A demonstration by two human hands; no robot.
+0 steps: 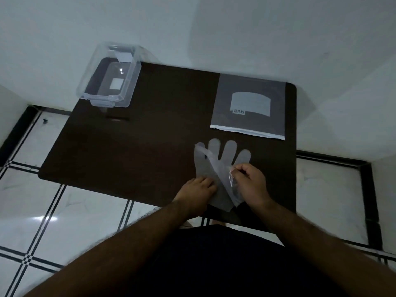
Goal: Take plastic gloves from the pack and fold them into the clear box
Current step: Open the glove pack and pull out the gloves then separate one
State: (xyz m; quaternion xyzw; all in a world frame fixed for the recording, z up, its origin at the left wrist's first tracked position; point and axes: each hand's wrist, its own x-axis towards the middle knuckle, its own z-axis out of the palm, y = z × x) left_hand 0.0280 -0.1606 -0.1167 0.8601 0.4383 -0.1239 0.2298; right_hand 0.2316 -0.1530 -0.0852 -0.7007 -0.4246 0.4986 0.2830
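A thin translucent plastic glove (pixel 216 159) lies flat on the dark table (pixel 139 146), fingers pointing away from me. My left hand (pixel 198 190) presses flat on the glove's cuff end near the front edge. My right hand (pixel 250 183) pinches the glove's right side, lifted and drawn over toward the left in a diagonal fold. The glove pack (pixel 249 106), a grey flat pouch with a white label, lies beyond the glove at the back right. The clear box (pixel 109 76) stands open at the table's back left corner, with nothing visible inside but a label.
The table stands against a white wall. Its front edge runs just below my hands. White floor tiles with black lines show to the left and right of the table. My dark clothing fills the lower middle of the view.
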